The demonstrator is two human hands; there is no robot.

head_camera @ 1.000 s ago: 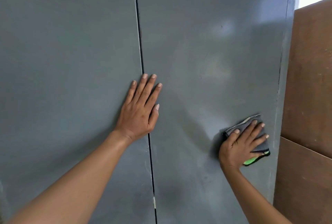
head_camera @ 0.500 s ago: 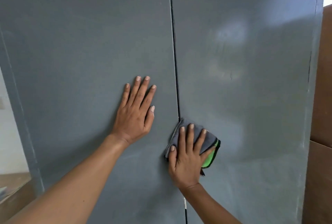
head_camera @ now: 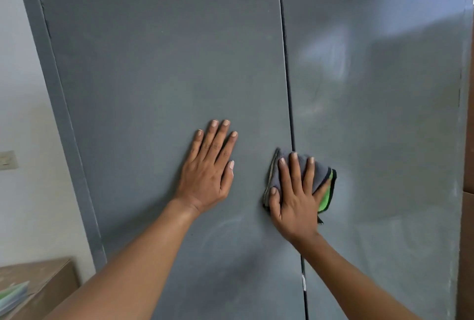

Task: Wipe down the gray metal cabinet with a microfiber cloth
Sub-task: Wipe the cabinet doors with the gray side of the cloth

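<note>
Pressing cloth (head_camera: 320,178) flat-fingered right hand (head_camera: 295,199), left hand (head_camera: 207,173) splayed on cabinet (head_camera: 154,76), box (head_camera: 38,286) nearby

Wall outlet (head_camera: 7,160), wooden surface (head_camera: 38,283)

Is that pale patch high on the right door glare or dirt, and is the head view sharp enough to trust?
Head view: the pale patch looks like soft window glare, though smears cannot be ruled out; the cloth under the right hand is slightly motion-blurred; the left hand is sharp; cabinet edges bow from the wide lens.
</note>
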